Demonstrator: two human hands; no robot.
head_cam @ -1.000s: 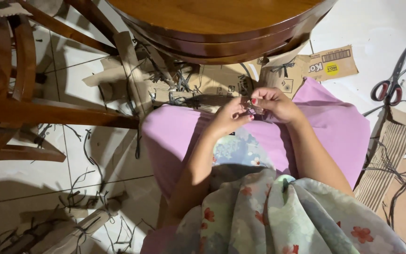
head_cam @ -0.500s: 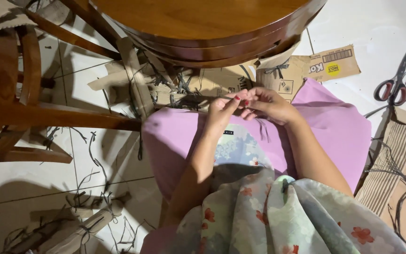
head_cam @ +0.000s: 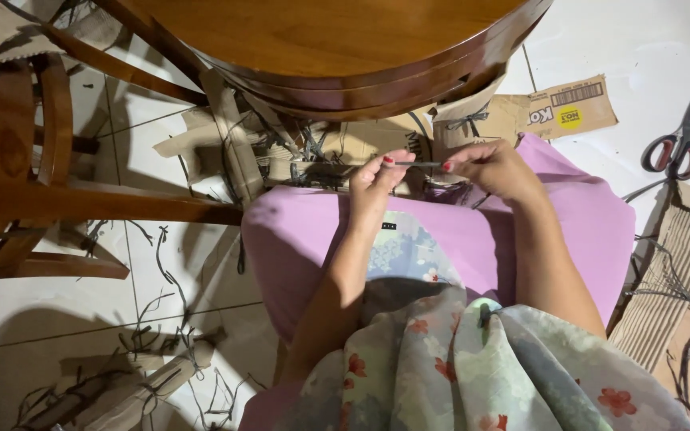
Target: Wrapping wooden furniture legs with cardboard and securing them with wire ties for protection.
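Where your left hand [head_cam: 377, 177] and right hand [head_cam: 490, 166] pinch the thin dark strip [head_cam: 418, 164] stretched taut between them above your lap, its ends vanish inside your fingertips. Just beyond, the round wooden desk [head_cam: 345, 40] overhangs and hides the cardboard pieces [head_cam: 361, 144]. Scissors [head_cam: 675, 144] lie well apart on the floor at right.

table [head_cam: 337, 40] ahead, chair [head_cam: 17, 175] left, scissors [head_cam: 676, 144] right
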